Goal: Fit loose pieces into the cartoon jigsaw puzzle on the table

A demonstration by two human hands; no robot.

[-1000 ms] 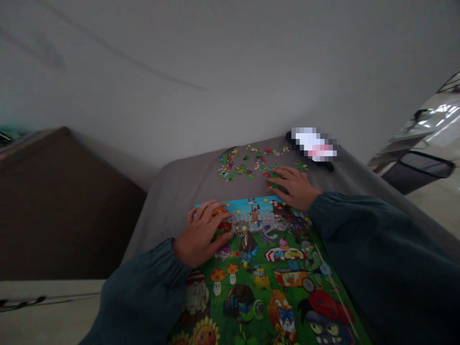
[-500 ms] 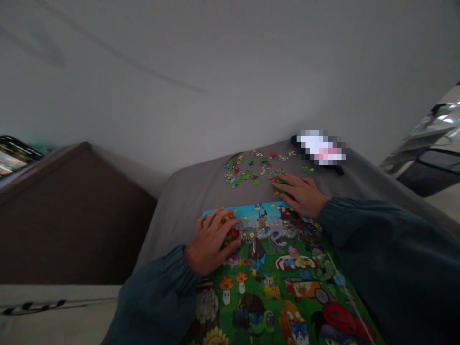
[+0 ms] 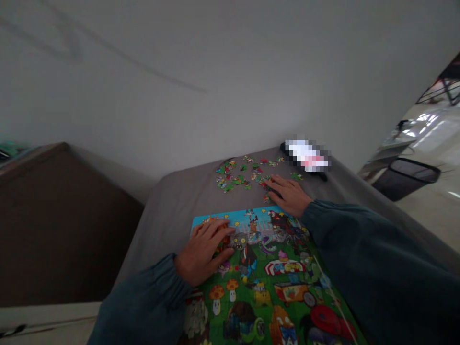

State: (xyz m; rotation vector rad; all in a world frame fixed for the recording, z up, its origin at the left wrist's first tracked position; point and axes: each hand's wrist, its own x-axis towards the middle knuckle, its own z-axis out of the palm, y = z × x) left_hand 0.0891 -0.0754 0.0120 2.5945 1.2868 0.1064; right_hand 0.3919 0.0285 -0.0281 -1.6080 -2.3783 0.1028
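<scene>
A colourful printed cartoon sheet (image 3: pixel 287 282), with zombies, mushrooms and a blue sky band, lies on the grey cloth. My left hand (image 3: pixel 203 251) rests palm down on its upper left part, fingers spread, covering some of the picture. Just beyond the sheet's far edge, my right hand (image 3: pixel 289 195) reaches over loose jigsaw pieces (image 3: pixel 239 182). Its fingers are stretched out and touch the nearest pieces at the right of the scatter; I see nothing held in it. One small piece (image 3: pixel 266 198) lies under or beside its fingertips.
A phone (image 3: pixel 307 155) with a blurred bright screen lies at the cloth's (image 3: pixel 172 206) back right, against the grey wall (image 3: pixel 215 72). A brown cabinet (image 3: pixel 64 215) stands at the left. A black mesh bin (image 3: pixel 402 179) is on the floor at the right.
The camera view has turned a little to the right, so things appear shifted left. Both hands stay in about the same places on the sheet and at the pieces.
</scene>
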